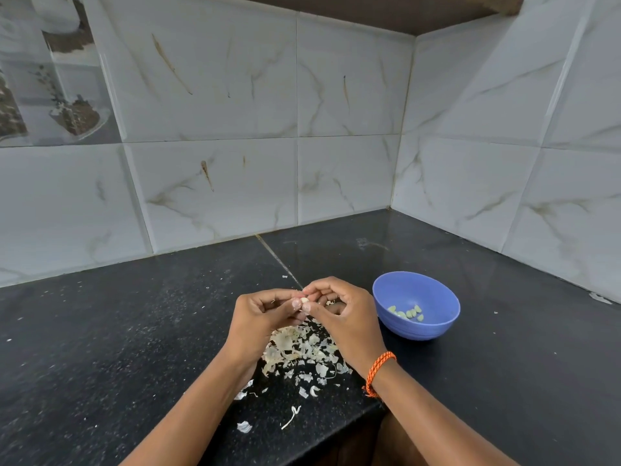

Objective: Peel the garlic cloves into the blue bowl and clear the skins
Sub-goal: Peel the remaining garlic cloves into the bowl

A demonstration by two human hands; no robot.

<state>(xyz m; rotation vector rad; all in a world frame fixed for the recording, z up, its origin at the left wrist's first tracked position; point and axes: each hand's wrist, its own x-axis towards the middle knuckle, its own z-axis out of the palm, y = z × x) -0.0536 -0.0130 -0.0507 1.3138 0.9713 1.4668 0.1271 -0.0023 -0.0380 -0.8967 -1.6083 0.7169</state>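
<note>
Garlic clove (304, 300) sits pinched between our two hands above the black bench (134, 331): our left hand (260, 317) curls its fingers round it while our right hand (342, 314) nips it with thumb and fingertips. Papery skins (302, 351) lie heaped on the bench beneath our hands. Just right of them stands the blue bowl (416, 304), holding several peeled cloves (406, 312).

A blue bowl (416, 306) and a heap of garlic skins (302, 353) are borne by the black speckled counter (100, 331).
</note>
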